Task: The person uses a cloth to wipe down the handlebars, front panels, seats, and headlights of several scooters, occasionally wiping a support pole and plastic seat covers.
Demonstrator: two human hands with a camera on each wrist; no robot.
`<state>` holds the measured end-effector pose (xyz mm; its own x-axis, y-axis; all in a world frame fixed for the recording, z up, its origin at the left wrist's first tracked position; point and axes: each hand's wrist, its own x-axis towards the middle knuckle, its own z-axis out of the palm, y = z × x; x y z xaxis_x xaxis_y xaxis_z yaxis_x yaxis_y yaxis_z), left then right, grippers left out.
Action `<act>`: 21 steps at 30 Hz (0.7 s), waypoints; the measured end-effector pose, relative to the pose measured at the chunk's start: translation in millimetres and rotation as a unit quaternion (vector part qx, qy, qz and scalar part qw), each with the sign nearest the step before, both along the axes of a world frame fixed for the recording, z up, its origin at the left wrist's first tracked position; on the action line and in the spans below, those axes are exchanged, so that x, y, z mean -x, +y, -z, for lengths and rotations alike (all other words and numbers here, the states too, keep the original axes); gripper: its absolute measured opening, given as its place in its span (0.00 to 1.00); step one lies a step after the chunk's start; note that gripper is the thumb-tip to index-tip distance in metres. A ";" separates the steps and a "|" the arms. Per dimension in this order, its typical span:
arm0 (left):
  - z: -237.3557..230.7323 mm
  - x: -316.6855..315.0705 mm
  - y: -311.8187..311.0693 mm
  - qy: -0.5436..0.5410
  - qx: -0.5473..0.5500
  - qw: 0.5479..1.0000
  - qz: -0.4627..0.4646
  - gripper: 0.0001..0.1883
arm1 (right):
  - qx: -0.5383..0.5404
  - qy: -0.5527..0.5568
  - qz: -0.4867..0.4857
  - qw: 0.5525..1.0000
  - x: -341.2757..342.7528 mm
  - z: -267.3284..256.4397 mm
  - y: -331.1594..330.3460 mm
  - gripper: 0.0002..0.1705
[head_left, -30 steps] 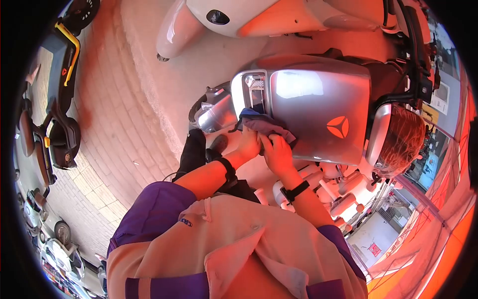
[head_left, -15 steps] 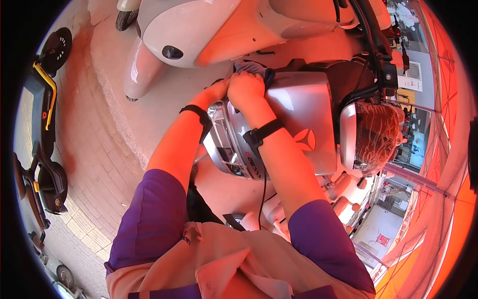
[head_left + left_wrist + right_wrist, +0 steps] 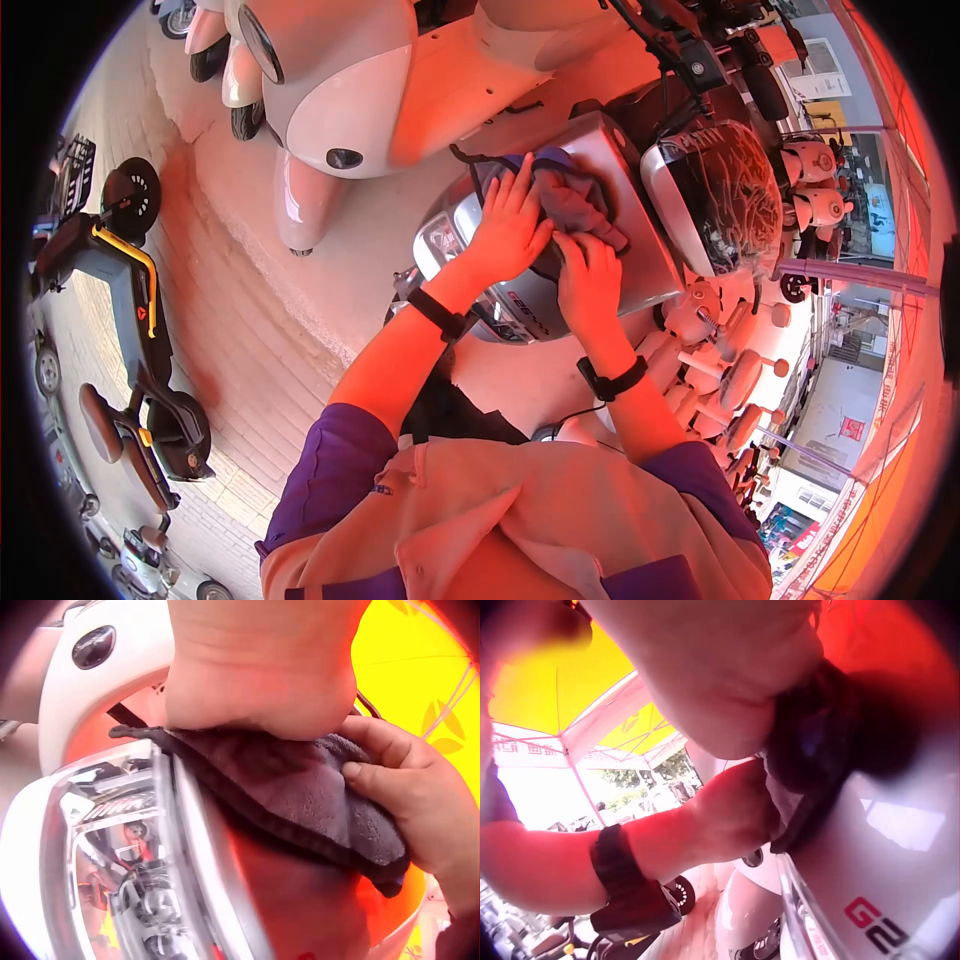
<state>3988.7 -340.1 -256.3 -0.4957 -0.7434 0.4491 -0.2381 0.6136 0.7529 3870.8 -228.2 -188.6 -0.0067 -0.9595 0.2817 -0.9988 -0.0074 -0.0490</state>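
Holding a dark plush cloth (image 3: 575,205) against the silver front panel (image 3: 650,268) of a scooter, the person works with both hands close together. The left hand (image 3: 508,230) lies across the cloth's headlight end with its fingers stretched out. The right hand (image 3: 590,285) pinches the cloth's other end, near the panel's side edge closest to the person. From the left wrist you can see that right thumb on top of the fabric, a detail the head view leaves unclear; the left fingers are hidden there.

The left wrist also looks straight into the headlight (image 3: 142,877), whose clear casing holds shiny reflectors and lamp parts. The right wrist gives a close look at the "G2" lettering (image 3: 874,922) on the panel and a yellow canopy (image 3: 570,682) overhead, though the cloth is mostly dark blur there.

The cloth is bunched, its long axis slanting from the panel's far corner by the headlight back toward the middle. Its dark hem points out past the far edge, toward a white scooter (image 3: 350,90) parked just beyond. Each wrist wears a black band (image 3: 438,315).
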 end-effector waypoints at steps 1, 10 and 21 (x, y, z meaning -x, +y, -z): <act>-15.4 11.3 10.1 -0.020 0.033 0.999 0.030 0.29 | 0.016 -0.011 0.018 1.000 13.8 -0.1 17.9 0.27; -17.4 36.2 97.1 -0.106 0.120 0.984 0.084 0.30 | -0.021 -0.119 0.144 0.982 32.9 13.7 100.9 0.34; -38.4 75.3 107.8 -0.069 0.148 0.987 0.001 0.26 | 0.055 -0.124 0.115 0.984 69.4 -18.1 93.3 0.27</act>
